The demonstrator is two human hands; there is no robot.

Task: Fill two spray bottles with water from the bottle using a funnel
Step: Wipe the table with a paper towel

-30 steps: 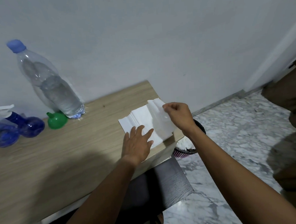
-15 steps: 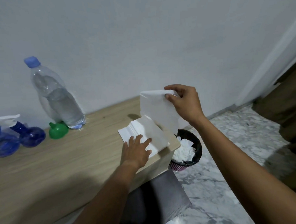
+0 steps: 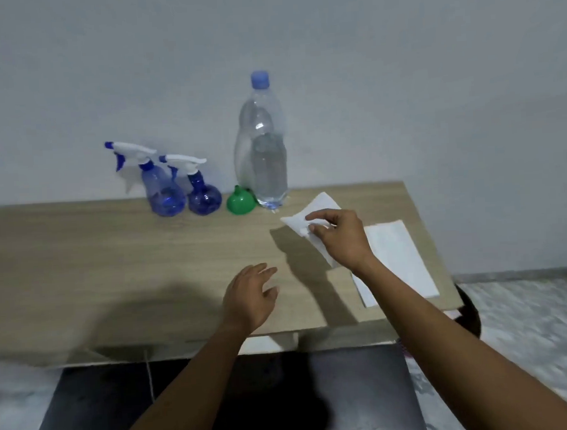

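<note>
Two blue spray bottles with white trigger heads, a taller one (image 3: 163,195) and a round one (image 3: 203,198), stand side by side at the back of the wooden table (image 3: 113,256). A green funnel (image 3: 240,202) lies mouth down beside a clear water bottle (image 3: 262,156) with a blue cap, about half full. My right hand (image 3: 337,235) pinches a white paper tissue (image 3: 311,213) just above the table, right of the funnel. My left hand (image 3: 251,295) hovers open over the table's front, holding nothing.
A stack of white tissues (image 3: 398,261) lies at the table's right end. A dark bin (image 3: 469,310) peeks out beyond the right edge, on a marble floor. A dark stool or panel (image 3: 219,399) sits below the table front. A plain wall backs the table.
My right hand pulled one tissue off the stack and carried it left toward the bottle. My left hand left the stack and lifted free. My head turned left, centring the bottles.
</note>
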